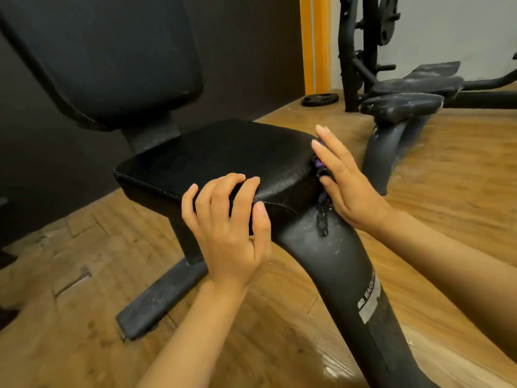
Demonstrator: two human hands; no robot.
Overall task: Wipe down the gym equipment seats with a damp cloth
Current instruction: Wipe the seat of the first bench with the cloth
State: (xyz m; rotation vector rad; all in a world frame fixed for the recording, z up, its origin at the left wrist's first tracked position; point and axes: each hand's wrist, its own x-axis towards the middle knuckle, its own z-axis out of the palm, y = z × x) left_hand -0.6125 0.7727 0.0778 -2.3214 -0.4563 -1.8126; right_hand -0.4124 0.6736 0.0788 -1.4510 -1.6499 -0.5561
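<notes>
A black padded seat sits in the middle of the view, below a tilted black backrest. My left hand grips the seat's near edge, fingers curled on top and thumb down the front. My right hand presses with straight fingers against the seat's right side. Under that palm is a dark cloth with a bit of purple. It is mostly hidden, and a frayed black strand hangs below the hand.
The thick black frame tube runs from under the seat toward me and bears a warning label. A floor foot bar lies at the lower left. A dusty second bench, a rack and a weight plate stand at the back right on the wooden floor.
</notes>
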